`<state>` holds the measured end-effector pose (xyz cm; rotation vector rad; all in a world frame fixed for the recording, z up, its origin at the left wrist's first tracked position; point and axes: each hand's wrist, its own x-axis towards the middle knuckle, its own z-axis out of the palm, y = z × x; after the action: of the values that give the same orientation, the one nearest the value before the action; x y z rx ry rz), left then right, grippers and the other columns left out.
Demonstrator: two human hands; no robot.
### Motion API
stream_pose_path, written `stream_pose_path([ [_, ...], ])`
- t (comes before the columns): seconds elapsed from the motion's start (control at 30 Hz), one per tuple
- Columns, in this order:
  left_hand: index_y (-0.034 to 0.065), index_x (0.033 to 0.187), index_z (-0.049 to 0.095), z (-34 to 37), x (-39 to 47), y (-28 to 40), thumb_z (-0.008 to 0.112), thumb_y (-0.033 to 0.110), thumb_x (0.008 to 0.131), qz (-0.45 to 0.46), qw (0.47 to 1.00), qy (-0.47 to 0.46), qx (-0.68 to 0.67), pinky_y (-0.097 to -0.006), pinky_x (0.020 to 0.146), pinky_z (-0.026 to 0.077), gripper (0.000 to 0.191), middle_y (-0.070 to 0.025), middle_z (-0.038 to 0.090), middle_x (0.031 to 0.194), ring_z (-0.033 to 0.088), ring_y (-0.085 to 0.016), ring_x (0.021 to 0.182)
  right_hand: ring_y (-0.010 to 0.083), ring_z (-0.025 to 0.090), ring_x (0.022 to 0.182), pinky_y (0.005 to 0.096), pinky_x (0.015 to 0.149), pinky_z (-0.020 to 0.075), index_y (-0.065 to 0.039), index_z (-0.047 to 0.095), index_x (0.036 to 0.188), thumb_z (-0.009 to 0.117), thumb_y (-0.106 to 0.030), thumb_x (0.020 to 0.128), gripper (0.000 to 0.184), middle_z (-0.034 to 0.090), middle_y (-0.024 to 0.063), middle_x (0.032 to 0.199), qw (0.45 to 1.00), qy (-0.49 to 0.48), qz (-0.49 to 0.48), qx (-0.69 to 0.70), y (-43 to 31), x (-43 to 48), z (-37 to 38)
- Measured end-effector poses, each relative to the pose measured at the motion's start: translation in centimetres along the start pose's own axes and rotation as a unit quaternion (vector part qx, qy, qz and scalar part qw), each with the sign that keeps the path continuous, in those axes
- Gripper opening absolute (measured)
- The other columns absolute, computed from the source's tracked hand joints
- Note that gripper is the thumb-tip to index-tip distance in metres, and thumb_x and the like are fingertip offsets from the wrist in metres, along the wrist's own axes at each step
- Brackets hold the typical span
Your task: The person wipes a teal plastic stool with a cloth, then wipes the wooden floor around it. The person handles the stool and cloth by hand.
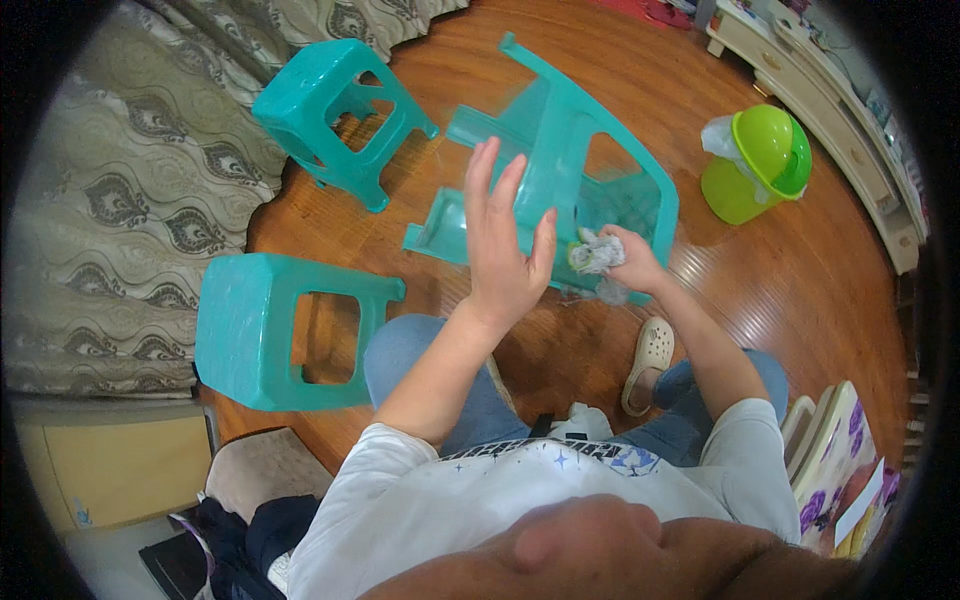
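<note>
A teal plastic chair (pixel 559 150) lies tipped over on the floor in front of me, partly blurred. My right hand (pixel 639 262) grips a wet-looking, grey-white cloth (pixel 598 253) with a green edge, close to the lower right part of the chair. Whether the cloth presses on the plastic is not clear. My left hand (pixel 504 262) is raised with fingers spread and holds nothing. It covers part of the chair, and I cannot tell if it touches it.
Two teal plastic stools, one upper (pixel 304 86) and one lower (pixel 236 334), stand at left near a patterned curtain (pixel 135 187). A lime-green lidded bin (pixel 731 187) is at right, before a white drawer cabinet (pixel 825 97). Wood flooring (pixel 450 52) shows between them.
</note>
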<state>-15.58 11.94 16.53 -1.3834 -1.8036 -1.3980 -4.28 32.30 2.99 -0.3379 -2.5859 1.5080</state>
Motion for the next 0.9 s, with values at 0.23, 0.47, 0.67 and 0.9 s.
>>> stream_pose_path([
  [0.23, -0.0037, 0.137, 0.036, -3.7, 0.5, -4.2, 0.069, 0.03, 0.084, -0.223, 0.971, -0.024, 0.084, -0.0451, 0.108, 0.03, 0.072, -0.0275, 0.037, 0.14, 0.035, -0.041, 0.132, 0.0125, 0.054, 0.075, 0.0294, 0.07, 0.0457, -0.007, 0.054, 0.089, 0.081, -0.01, 0.067, 0.036, 0.059, 0.0012, 0.079, 1.0, 0.001, 0.0, 0.01, 0.9, -0.3, -1.2],
  [0.47, -0.0065, 0.109, 0.062, -5.7, -1.0, -9.0, 0.066, 0.038, 0.087, -0.456, 0.842, -0.276, -0.085, -0.035, 0.085, 0.049, 0.05, -0.02, 0.066, 0.109, 0.063, -0.026, 0.1, 0.009, 0.052, 0.075, 0.027, 0.069, 0.0447, -0.008, 0.054, 0.088, 0.082, -0.01, 0.065, 0.036, 0.058, -0.0011, 0.08, 0.999, -0.032, -0.016, -0.007, 1.3, -0.1, -1.9],
  [0.67, -0.004, 0.125, 0.051, -5.2, -1.9, -8.6, 0.064, 0.027, 0.09, -0.559, 0.734, -0.17, -0.346, -0.0316, 0.081, 0.052, 0.048, -0.0144, 0.066, 0.109, 0.062, -0.02, 0.099, 0.0105, 0.055, 0.077, 0.0279, 0.072, 0.0469, -0.008, 0.058, 0.09, 0.083, -0.01, 0.066, 0.035, 0.06, -0.0004, 0.083, 0.997, 0.001, 0.019, 0.074, 1.1, -0.7, -3.8],
  [0.9, -0.0053, 0.127, 0.049, -5.6, -1.0, -8.1, 0.066, 0.029, 0.089, -0.481, 0.76, -0.284, -0.333, -0.0331, 0.087, 0.048, 0.054, -0.0144, 0.063, 0.112, 0.06, -0.02, 0.101, 0.0099, 0.056, 0.077, 0.0273, 0.071, 0.0471, -0.007, 0.059, 0.091, 0.08, -0.008, 0.069, 0.031, 0.061, -0.0001, 0.082, 0.997, 0.059, 0.011, 0.057, 1.9, 0.0, -6.2],
])
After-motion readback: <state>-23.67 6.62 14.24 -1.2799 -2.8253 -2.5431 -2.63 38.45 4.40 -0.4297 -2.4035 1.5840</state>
